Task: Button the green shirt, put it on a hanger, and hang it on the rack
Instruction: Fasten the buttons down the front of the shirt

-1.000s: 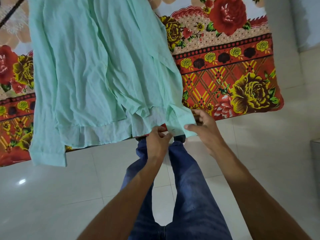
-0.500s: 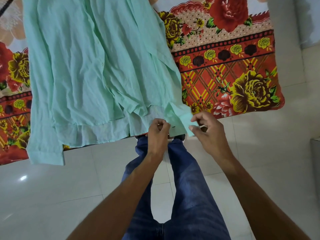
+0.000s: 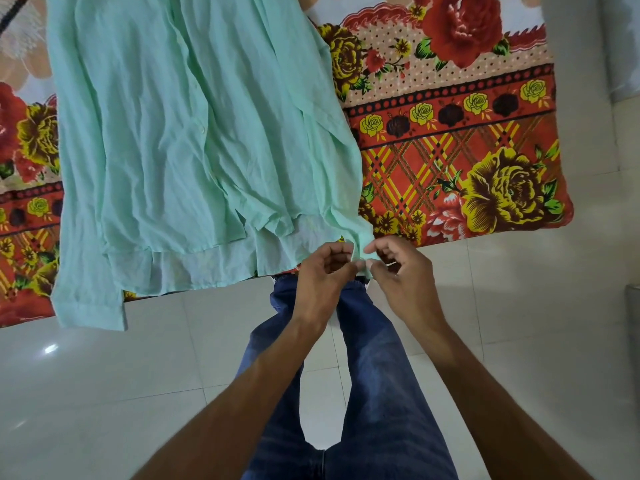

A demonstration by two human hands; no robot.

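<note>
The pale green shirt [image 3: 180,140] lies spread and wrinkled on a bed, its hem hanging over the near edge. One sleeve cuff droops at the lower left. At the hem's right corner, my left hand [image 3: 323,275] and my right hand [image 3: 398,271] meet, both pinching the fabric between fingertips. The corner of cloth between them is mostly hidden by my fingers. No hanger or rack is in view.
A floral bedsheet [image 3: 467,140] in red, yellow and brown covers the bed. White glossy floor tiles [image 3: 138,393] spread below. My legs in blue jeans [image 3: 374,393] stand against the bed's edge. A grey object [image 3: 632,306] shows at the right border.
My hands have drawn closer together at the hem's right corner. The right hand lifted from flat on the fabric to a fingertip pinch beside the left hand.
</note>
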